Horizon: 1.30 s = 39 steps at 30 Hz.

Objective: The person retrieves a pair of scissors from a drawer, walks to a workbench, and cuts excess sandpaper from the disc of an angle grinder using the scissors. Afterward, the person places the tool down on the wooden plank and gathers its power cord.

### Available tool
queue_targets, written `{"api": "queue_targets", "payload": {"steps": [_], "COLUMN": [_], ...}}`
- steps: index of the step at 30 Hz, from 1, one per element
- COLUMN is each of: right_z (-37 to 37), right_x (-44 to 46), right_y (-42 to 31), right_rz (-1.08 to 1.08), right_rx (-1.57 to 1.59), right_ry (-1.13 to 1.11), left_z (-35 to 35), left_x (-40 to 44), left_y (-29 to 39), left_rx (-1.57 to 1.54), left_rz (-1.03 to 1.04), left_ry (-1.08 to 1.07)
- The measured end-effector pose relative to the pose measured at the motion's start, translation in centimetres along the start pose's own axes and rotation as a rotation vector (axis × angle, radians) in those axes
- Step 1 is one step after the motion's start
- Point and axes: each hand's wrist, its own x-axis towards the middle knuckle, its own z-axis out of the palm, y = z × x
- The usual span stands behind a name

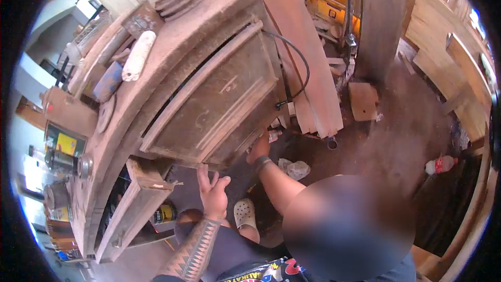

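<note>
Nearest, has the left hand half open at the lower edge of the wooden panel, on the cabinet front. Farther, has the right hand beside its right end, cannot tell if gripping; beyond, shows a reddish plank.

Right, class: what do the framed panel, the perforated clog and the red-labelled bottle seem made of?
Framed panel: apparently wood, dull and dusty, with scuffed brown surfaces and strip edging.
Clog: probably moulded foam or rubber, pale, with regular holes.
Bottle: likely plastic, judging by its pale body.
</note>
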Motion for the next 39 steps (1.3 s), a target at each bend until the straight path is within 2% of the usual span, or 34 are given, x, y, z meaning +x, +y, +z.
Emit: {"api": "queue_targets", "payload": {"steps": [1,5,7,10,14,16,19,22,25,29,30,33,35,36,37,39], "right_z": [-0.3,-0.2,-0.8,-0.6,-2.5,-2.9,-2.7,-4.8,-9.5,-14.3,-13.3,-14.1,-10.9,-10.1,-9.2,-3.9], "right_x": [0.5,1.2,1.4,-0.4,2.9,3.3,0.9,-3.6,-4.6,-4.0,-5.7,-6.7,-10.8,-11.8,-12.9,-17.0], "right_y": [0.0,0.7,1.2,0.6,0.8,1.4,0.8,-2.4,-5.4,-8.1,-9.1,-13.0,-17.0,-18.6,-20.1,-23.2], "right_rz": [0.010,0.010,0.001,-0.041,0.063,0.018,-0.102,-0.074,0.150,0.208,0.190,-0.199,-0.700,-0.849,-0.997,-1.457], "right_rx": [-0.044,0.110,0.109,0.048,0.018,0.056,0.090,-0.043,-0.084,-0.322,-0.301,-0.835,-1.211,-1.215,-1.205,-1.830], "right_ry": [0.063,-0.071,-0.050,-0.007,-0.064,-0.144,-0.276,-0.302,-0.103,0.106,0.037,0.109,0.019,-0.105,-0.231,-0.471], "left_z": [-0.2,0.2,0.7,0.0,-0.5,-0.5,-0.3,-1.3,-0.6,0.1,0.1,0.3,0.2,0.2,0.2,0.3], "left_x": [0.3,0.9,1.5,2.4,2.5,2.6,2.1,0.4,-3.1,-4.3,-4.2,-4.2,-3.8,-3.5,-3.3,-3.1], "left_y": [0.2,1.2,1.2,-1.2,-1.6,-1.8,-0.6,-0.5,1.6,4.1,4.6,5.4,6.9,7.7,8.3,9.0], "left_rx": [0.023,0.034,0.002,0.055,-0.004,-0.016,0.063,0.456,0.688,0.649,0.694,0.876,1.011,1.077,1.092,1.127], "left_rz": [-0.001,-0.012,-0.039,0.160,0.107,0.116,0.049,0.109,0.296,0.036,-0.001,0.255,0.185,0.151,0.277,0.534], "left_ry": [0.003,0.090,0.147,0.149,0.143,0.134,0.090,-0.057,-0.171,-0.278,-0.275,-0.256,-0.334,-0.377,-0.336,-0.261]}}
